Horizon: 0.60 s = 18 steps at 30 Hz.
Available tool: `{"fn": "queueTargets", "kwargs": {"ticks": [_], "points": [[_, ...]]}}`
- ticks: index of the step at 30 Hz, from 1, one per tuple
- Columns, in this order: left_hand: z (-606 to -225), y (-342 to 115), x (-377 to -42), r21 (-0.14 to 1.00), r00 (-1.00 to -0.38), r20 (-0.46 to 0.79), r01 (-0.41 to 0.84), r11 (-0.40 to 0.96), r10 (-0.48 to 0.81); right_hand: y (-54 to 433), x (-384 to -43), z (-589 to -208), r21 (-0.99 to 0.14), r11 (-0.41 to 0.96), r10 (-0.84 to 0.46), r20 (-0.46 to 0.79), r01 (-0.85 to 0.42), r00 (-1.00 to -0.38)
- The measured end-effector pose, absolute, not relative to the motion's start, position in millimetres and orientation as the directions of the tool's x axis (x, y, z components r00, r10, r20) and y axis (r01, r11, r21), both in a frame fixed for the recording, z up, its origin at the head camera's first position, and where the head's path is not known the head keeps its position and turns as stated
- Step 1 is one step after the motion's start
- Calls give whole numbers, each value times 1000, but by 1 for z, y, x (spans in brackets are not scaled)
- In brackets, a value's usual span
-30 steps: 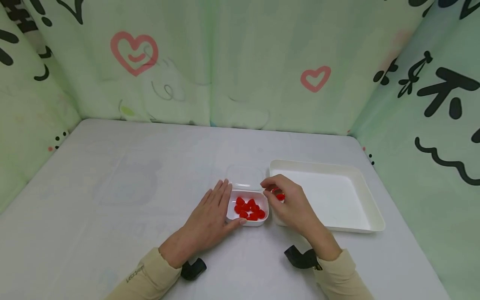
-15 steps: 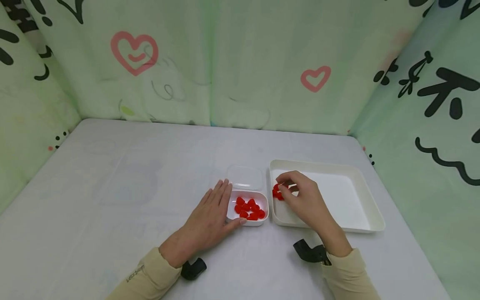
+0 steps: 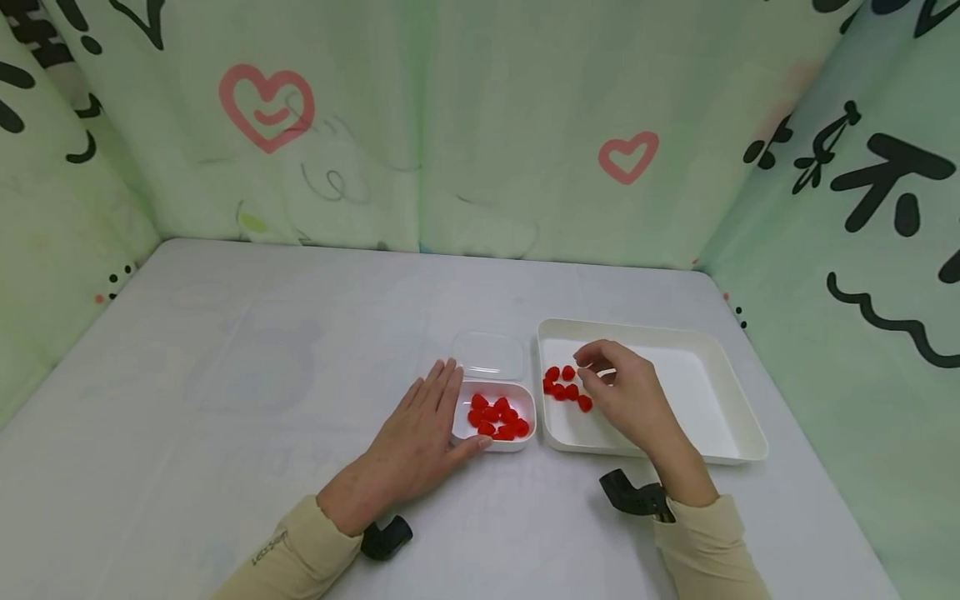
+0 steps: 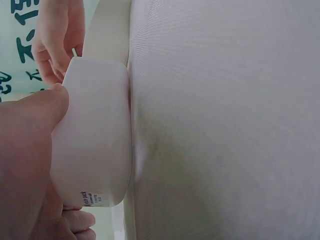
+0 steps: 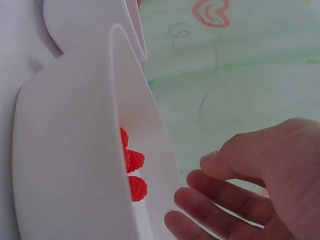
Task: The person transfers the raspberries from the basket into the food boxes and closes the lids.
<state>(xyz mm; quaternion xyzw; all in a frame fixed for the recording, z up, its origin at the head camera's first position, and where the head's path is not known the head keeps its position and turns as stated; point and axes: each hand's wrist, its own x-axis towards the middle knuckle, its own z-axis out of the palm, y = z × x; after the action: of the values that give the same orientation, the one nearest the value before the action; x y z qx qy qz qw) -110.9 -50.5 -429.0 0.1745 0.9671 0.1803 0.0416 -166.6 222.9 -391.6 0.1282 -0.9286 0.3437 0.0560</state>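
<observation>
The right hand [image 3: 626, 396] hangs right of centre over the tray [image 3: 697, 408], fingers loosely curved, thumb parted from them, grasping nothing. The left hand [image 3: 412, 446] lies straight-fingered along the left of the box [image 3: 510, 447], thumb at its near rim, probably steadying it. Red berries [image 3: 558, 392] lie loose at the tray's left end; others sit in the box, below centre, just beside the tray, presumably for short reaches. A clear lid [image 3: 491, 354] lies just above the box.

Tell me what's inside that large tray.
The tray holds red berry-like pieces near its left end. The right hand covers part of the tray's floor; anything beneath can't be seen.
</observation>
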Motion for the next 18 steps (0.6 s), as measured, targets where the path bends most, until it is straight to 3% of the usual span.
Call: {"fn": "queueTargets", "kwargs": {"ticks": [18], "points": [[-430,-52,-111,366,-935,-13,326,872,355,229,-169,-397,-582,792,-220,10,-185,-975]]}}
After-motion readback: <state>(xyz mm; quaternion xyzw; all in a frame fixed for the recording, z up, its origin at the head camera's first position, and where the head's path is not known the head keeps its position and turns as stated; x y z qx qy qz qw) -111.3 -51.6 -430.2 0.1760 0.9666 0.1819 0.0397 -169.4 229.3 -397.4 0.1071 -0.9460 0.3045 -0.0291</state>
